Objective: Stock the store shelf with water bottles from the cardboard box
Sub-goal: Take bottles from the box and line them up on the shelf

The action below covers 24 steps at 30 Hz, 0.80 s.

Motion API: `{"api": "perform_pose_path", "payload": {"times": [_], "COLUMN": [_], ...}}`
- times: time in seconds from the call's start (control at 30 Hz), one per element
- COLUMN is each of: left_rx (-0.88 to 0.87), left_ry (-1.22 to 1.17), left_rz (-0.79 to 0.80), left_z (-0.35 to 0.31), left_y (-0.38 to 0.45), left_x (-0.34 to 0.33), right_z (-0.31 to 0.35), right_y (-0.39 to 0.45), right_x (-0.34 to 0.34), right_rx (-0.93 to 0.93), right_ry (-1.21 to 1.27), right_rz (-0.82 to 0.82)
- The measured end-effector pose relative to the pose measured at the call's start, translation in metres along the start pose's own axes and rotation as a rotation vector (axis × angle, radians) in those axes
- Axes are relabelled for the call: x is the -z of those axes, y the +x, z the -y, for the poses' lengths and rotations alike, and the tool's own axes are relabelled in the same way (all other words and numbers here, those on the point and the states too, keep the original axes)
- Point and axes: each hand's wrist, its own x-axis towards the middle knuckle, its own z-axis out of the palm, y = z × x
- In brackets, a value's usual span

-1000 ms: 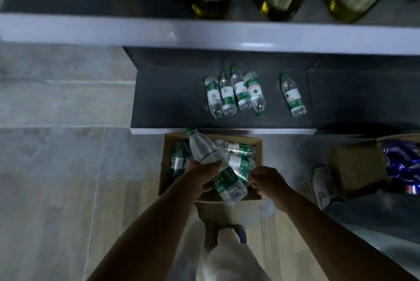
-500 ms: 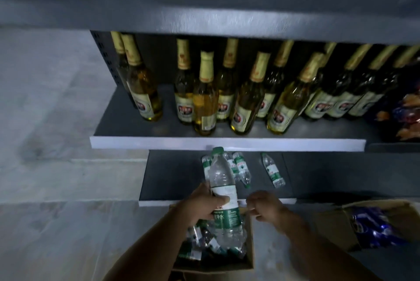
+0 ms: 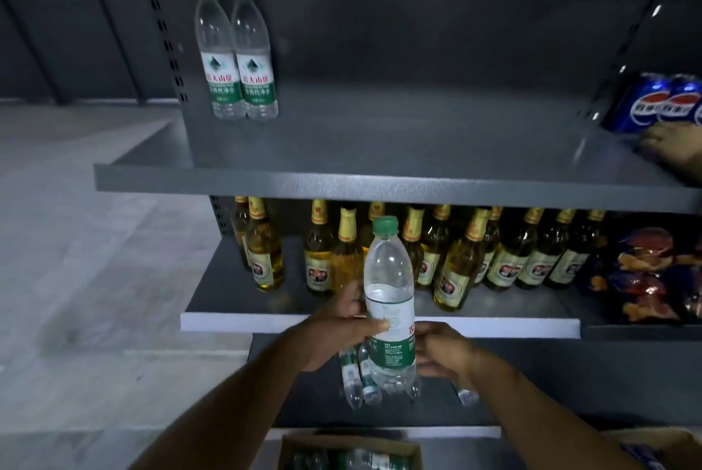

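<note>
Item 1: water bottle (image 3: 388,302), green cap, upright, held in front of the middle shelf. The left hand (image 3: 334,332) wraps it at the label, thumb across the front, which keeps it vertical and ready to stand. The right hand (image 3: 442,350) sits at the lower label on the other side; its fingers curl toward the bottle, but whether they actually grip it cannot be told.

Item 2: top shelf (image 3: 380,184), grey. 2 standing water bottles (image 3: 236,55) touch each other at the far left against the upright, labels forward (a row apparently started from that corner). The surface to their right is bare almost to the cola cans (image 3: 661,104), where another person's hand (image 3: 672,150) rests.

Item 3: middle shelf (image 3: 243,321), crowded with beer bottles (image 3: 456,264) and snack bags (image 3: 645,272).

Item 4: bottom shelf (image 3: 304,386), several small bottles (image 3: 355,374) lying flat.

Item 5: cardboard box (image 3: 349,452), open below, more bottles inside.

Clearance note: the held bottle must probably rise past the top shelf's front lip before moving in beside the standing pair.
</note>
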Motion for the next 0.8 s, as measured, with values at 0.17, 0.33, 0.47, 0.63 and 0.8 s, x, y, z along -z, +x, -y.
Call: {"api": "perform_pose_path", "payload": {"times": [0.17, 0.33, 0.47, 0.63, 0.8], "left_rx": [-0.144, -0.221, -0.302, -0.425, -0.486], "left_ry": [0.017, 0.038, 0.044, 0.036, 0.032], "left_rz": [0.013, 0.021, 0.013, -0.09, -0.257], "left_z": [-0.057, -0.108, -0.143, -0.184, -0.209], "left_y": [-0.005, -0.008, -0.013, -0.017, -0.014], "left_x": [0.013, 0.031, 0.045, 0.059, 0.073], "right_z": [0.051, 0.096, 0.128, 0.17, 0.21], "right_y": [-0.009, -0.016, -0.025, -0.041, -0.051], "right_x": [0.012, 0.016, 0.018, 0.02, 0.02], "right_rx": [0.102, 0.208, 0.288, 0.387, 0.506], "right_ry": [0.067, 0.136, 0.068, 0.046, 0.075], "right_rz": [0.012, 0.032, 0.083, 0.153, 0.189]}}
